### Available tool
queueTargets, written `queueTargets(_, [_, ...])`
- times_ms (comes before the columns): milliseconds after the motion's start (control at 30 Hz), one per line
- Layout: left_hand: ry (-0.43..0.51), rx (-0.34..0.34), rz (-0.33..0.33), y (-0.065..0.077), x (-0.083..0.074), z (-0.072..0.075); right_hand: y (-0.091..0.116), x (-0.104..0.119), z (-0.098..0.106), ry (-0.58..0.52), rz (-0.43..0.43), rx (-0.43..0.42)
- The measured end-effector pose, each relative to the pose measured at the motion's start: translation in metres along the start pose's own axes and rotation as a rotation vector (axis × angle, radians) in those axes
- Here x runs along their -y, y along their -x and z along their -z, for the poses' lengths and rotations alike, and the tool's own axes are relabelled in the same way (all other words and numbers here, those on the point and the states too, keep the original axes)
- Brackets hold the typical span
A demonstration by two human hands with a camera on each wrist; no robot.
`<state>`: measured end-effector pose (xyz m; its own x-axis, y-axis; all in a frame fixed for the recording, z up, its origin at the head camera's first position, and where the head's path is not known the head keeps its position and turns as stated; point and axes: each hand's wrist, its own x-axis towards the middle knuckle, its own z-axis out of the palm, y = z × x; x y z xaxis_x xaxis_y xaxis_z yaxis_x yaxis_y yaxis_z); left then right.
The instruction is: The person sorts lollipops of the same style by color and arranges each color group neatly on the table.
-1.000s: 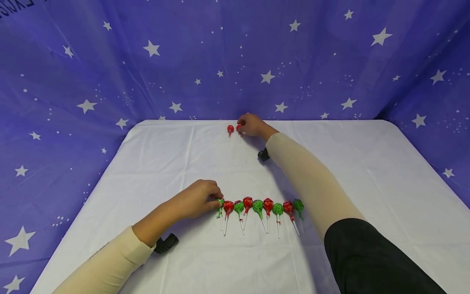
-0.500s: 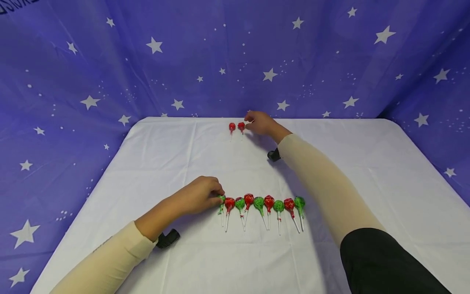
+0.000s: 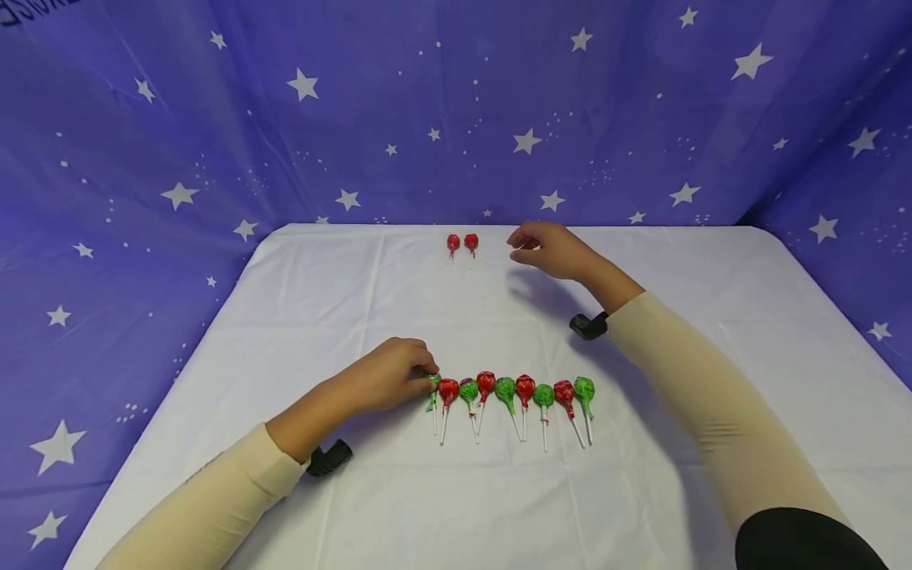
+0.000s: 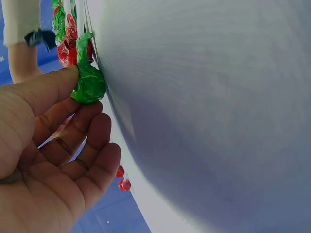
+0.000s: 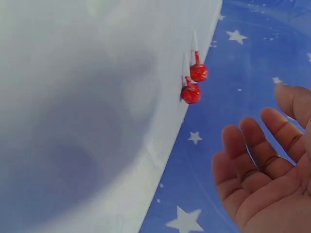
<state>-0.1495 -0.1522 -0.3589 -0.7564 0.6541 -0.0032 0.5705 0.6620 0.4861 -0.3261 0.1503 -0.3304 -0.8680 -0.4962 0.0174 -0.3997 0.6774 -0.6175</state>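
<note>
My left hand (image 3: pixel 388 375) pinches the head of a green-wrapped lollipop (image 4: pixel 90 85) between thumb and fingers, at the left end of a row. The row alternates red and green, its white sticks pointing toward me; a red lollipop (image 3: pixel 448 390) lies right beside the pinched one, and another green lollipop (image 3: pixel 584 388) ends it on the right. At the far edge, two red lollipops (image 3: pixel 471 242) lie side by side. To their right my right hand (image 3: pixel 556 248) hovers over the cloth with relaxed fingers and holds nothing; its palm (image 5: pixel 277 208) shows bare in the right wrist view.
A white cloth (image 3: pixel 321 301) covers the table. Behind its far edge and along both sides hangs a purple-blue curtain (image 3: pixel 399 95) with white stars. Black wrist devices show under both forearms, one at the left wrist (image 3: pixel 330 458) and one at the right wrist (image 3: pixel 589 326).
My right hand has let go of the right one of the two far red lollipops and moved off to the right and back toward me. The left hand stays on its green lollipop.
</note>
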Motion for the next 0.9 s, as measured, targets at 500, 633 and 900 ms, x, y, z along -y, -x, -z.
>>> queueTargets(500, [0.035,0.004,0.038,-0.001,-0.002,0.001,0.121,0.0,0.002,0.01,0.068,0.025])
queueTargets(633, [0.033,0.01,0.029,-0.001,-0.002,0.001,0.144,-0.001,-0.003,0.032,0.069,0.044])
queueTargets(900, [0.023,0.015,0.041,-0.002,-0.001,0.0,0.176,-0.002,-0.012,0.068,0.05,0.173])
